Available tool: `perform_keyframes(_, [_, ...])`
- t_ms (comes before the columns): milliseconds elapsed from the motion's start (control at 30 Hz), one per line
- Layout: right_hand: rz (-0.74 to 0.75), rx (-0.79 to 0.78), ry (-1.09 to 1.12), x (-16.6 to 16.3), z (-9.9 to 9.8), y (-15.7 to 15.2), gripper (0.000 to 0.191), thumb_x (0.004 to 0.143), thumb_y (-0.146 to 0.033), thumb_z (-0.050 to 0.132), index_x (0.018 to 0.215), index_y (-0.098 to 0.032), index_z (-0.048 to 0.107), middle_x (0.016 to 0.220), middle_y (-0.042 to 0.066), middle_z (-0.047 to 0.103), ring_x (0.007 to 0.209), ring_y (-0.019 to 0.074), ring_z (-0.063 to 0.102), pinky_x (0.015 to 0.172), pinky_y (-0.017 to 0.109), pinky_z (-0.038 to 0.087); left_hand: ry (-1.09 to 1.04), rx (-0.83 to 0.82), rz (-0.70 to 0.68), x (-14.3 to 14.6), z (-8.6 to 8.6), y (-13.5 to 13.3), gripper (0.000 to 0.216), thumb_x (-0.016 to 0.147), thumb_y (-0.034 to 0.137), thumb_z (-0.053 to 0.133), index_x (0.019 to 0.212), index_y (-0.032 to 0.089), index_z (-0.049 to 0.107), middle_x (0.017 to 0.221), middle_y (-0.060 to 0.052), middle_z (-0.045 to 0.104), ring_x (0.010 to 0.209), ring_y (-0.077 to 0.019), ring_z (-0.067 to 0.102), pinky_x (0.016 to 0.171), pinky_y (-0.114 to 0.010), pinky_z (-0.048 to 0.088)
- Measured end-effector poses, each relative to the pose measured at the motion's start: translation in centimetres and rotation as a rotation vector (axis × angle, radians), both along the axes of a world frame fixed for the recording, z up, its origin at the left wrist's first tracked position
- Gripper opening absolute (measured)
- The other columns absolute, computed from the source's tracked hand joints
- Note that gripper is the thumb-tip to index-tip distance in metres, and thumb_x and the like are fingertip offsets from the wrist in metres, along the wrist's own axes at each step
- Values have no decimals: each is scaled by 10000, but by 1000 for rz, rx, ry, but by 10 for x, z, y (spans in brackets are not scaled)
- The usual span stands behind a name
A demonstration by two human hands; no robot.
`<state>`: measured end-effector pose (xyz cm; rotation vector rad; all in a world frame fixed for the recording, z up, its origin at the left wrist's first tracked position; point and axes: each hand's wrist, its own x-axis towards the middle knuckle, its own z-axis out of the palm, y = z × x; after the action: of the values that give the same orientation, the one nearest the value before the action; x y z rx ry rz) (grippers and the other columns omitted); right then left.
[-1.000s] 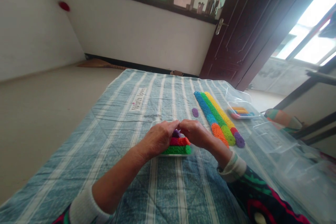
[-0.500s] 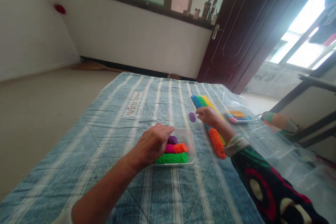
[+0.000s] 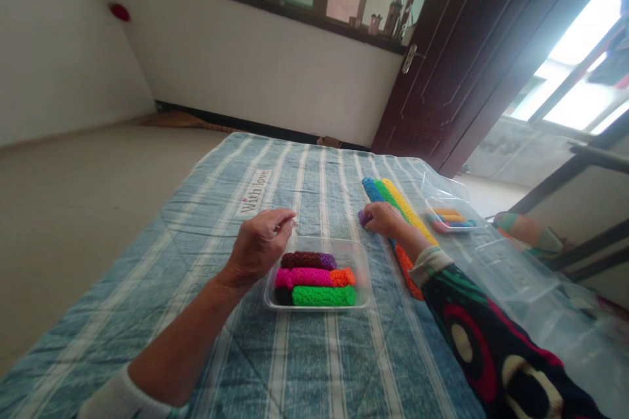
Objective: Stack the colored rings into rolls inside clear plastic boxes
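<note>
On the striped cloth (image 3: 196,229) I read "With love" (image 3: 254,192). My right hand (image 3: 386,217) pinches a purple piece (image 3: 363,217), partly hidden, beside rolls (image 3: 390,192) it partly covers. My left hand (image 3: 258,242), grip narrow, hangs near the box (image 3: 364,272); I cannot tell whether it holds anything.

"Where's the light from?"
"The large framed glass window (image 3: 587,42) at right — blown white, hazing the dark red-brown panelled door (image 3: 472,46)."
"Sharp?"
"Soft — the clear plastic boxes (image 3: 521,268) blur."
</note>
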<state>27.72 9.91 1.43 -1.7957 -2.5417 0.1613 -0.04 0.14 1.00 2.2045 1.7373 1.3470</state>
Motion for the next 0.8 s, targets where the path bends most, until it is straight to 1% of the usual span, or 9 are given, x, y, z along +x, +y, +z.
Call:
perform_keyframes(100, [-11, 3, -3, -1, 1, 3, 221, 679, -189, 688, 898, -203, 723, 936, 44, 722, 909, 208, 646, 661, 239, 404, -145, -116, 70, -6, -6, 3, 250, 800, 332, 534, 900, 197, 720, 876, -22, 755, 811, -203, 694, 798, -273, 531])
perform_keyframes(167, [-17, 7, -5, -2, 1, 5, 220, 669, -180, 697, 887, -186, 722, 915, 57, 722, 894, 215, 649, 660, 246, 403, -205, -160, 108, -11, -12, 5, 257, 783, 346, 534, 891, 204, 719, 863, -11, 755, 838, -204, 692, 811, -266, 524])
perform_keyframes(333, [-21, 13, 16, -3, -3, 8, 237, 671, -157, 693, 905, -178, 725, 921, 64, 724, 889, 212, 652, 683, 251, 412, -281, -216, 171, -26, -31, 15, 280, 741, 382, 539, 852, 191, 712, 828, -33, 750, 827, -221, 692, 810, -290, 517])
perform_keyframes(467, [-34, 17, 44, -2, -4, 9, 342, 670, -151, 697, 1009, -186, 718, 957, 67, 726, 889, 212, 653, 705, 259, 424, -334, -284, 189, -32, -41, 21, 260, 705, 384, 552, 831, 207, 695, 779, -19, 746, 797, -218, 696, 785, -287, 514])
perform_keyframes(533, [-32, 5, 58, -3, -4, 9, 334, 664, -144, 701, 994, -192, 730, 932, 63, 731, 877, 209, 656, 710, 257, 429, -338, -304, 190, -32, -43, 22, 256, 695, 384, 551, 819, 209, 688, 769, -18, 744, 779, -215, 696, 775, -285, 512])
perform_keyframes(667, [-10, -33, 87, -4, -4, 10, 190, 657, -109, 691, 811, -198, 758, 815, 33, 733, 806, 179, 661, 688, 229, 429, -317, -318, 182, -32, -42, 22, 263, 687, 379, 551, 823, 200, 687, 779, -28, 747, 778, -216, 698, 763, -283, 504])
perform_keyframes(800, [6, -25, 121, -4, 1, 7, 154, 653, -106, 707, 785, -173, 748, 789, 32, 721, 762, 167, 646, 651, 225, 418, -312, -314, 182, -32, -41, 21, 248, 691, 365, 556, 822, 200, 686, 778, -18, 748, 765, -207, 694, 753, -272, 507])
